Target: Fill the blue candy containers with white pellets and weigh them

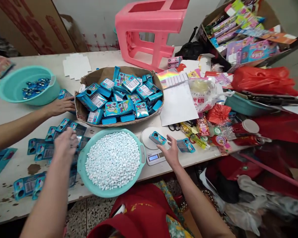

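Note:
My left hand (64,143) reaches down onto a spread of flat blue packets (43,150) on the table, fingers curled among them; what it grips is hidden. My right hand (172,152) hovers open beside a small white scale (154,148) with a blue packet (158,138) lying on its round pan. Another blue packet (186,145) lies just right of that hand. Between my hands sits a teal basin (83,167) heaped with small white candies (113,158).
A cardboard basket (119,71) of blue boxes stands behind the basin. Another person's hand (62,105) rests left of it. A teal bowl (10,86) with blue pieces sits far left. A pink stool (149,29), white paper (177,104), red bags and toy packs crowd the right.

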The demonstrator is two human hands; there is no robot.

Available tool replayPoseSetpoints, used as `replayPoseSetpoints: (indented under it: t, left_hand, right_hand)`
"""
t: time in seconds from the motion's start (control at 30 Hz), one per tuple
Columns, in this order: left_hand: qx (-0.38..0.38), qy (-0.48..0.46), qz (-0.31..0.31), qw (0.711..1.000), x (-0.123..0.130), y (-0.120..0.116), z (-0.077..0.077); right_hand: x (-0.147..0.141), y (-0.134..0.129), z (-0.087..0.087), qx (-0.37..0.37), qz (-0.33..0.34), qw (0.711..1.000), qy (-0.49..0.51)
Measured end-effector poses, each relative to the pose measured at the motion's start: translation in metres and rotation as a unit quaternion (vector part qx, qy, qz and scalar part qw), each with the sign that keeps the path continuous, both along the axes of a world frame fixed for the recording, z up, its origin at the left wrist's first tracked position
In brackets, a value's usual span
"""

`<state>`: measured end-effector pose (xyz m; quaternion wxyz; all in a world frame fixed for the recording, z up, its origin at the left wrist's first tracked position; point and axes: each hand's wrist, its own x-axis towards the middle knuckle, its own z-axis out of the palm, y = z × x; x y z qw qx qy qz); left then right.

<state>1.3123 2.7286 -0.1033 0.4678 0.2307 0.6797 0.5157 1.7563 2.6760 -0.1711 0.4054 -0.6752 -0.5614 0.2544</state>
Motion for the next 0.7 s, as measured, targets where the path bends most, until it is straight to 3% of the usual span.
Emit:
replayPoseSetpoints:
  t: [0.1, 0.2, 0.3, 0.4, 0.5, 0.7]
  left_hand:
    - [-0.022, -0.116, -0.015, 0.993, 0.068, -0.018, 0.012]
    - [0.006, -0.309, -0.011, 0.951, 0.13, -0.025, 0.039]
    - [0.104, -0.322, 0.001, 0.941, 0.171, -0.026, 0.07]
    - [0.174, -0.221, 0.021, 0.959, 0.188, -0.027, 0.083]
    - [0.194, -0.121, 0.02, 0.973, 0.186, -0.03, 0.078]
    - [0.199, -0.134, 0.035, 0.97, 0.175, -0.038, 0.068]
  right_hand:
    - [-0.012, 0.012, 0.023, -0.001, 0.018, 1.0, 0.013]
    - [-0.033, 0.016, 0.065, 0.058, 0.061, 0.996, 0.006]
    - [-0.064, 0.009, 0.105, 0.083, 0.171, 0.982, 0.004]
    - [-0.098, 0.0, 0.121, 0.071, 0.253, 0.965, 0.001]
    - [-0.123, -0.002, 0.119, 0.061, 0.279, 0.958, -0.002]
    - [-0.142, 0.002, 0.111, 0.058, 0.282, 0.958, -0.006]
